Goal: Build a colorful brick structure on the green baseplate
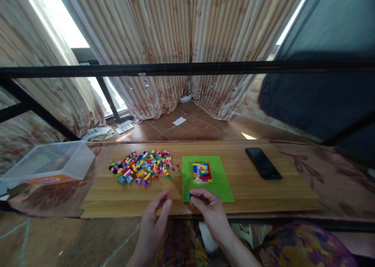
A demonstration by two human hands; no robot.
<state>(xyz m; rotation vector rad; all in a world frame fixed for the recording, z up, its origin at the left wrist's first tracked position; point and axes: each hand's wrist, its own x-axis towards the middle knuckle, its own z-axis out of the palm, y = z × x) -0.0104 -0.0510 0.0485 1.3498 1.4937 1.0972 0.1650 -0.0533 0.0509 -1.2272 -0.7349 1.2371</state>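
My right hand (209, 210) pinches a small dark toy brick (191, 195) over the near left corner of the green studded baseplate (219, 181). Beside those fingertips shows a dark green brick (188, 197); whether it is a separate piece I cannot tell. Several coloured bricks form a squarish block (202, 173) in the middle of the baseplate, with red along its right side and blue at the left. My left hand (155, 220) is held over the board's front edge, thumb and fingers apart, with nothing between them.
A heap of loose coloured bricks (143, 165) lies on the wooden board (234, 161), left of the baseplate. At the right lies a black phone (263, 163). A clear plastic bin (58, 161) stands at the far left. A black metal bar (175, 69) runs across behind the board.
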